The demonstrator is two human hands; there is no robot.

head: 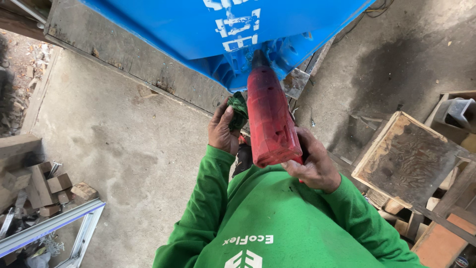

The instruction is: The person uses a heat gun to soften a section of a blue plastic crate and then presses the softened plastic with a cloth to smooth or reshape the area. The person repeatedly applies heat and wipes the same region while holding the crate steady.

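A red drill (270, 116) stands at the middle of the view, its dark nose pressed up against the lower edge of a big blue body (198, 30) at the far side. The drill's back end points toward the person's chest. The right hand (313, 166) is clenched round the drill's grip from the right and below (the grip itself is mostly hidden behind the red casing). The left hand (224, 130) is raised just left of the drill, its fingers (228, 119) closed on a crumpled green cloth (239, 110) that touches the blue body's underside and sits just beside the drill casing. Both arms wear green sleeves (208, 198).

Under the blue body runs a worn wooden beam (148, 69), and a small grey metal plate (296, 82) shows just right of the drill's nose. The concrete floor (114, 149) spreads below. Near left lie wood blocks (54, 186) and a pale metal frame (74, 231). At right a square wooden box (406, 159) with a stained top stands among planks, well apart from the hands.
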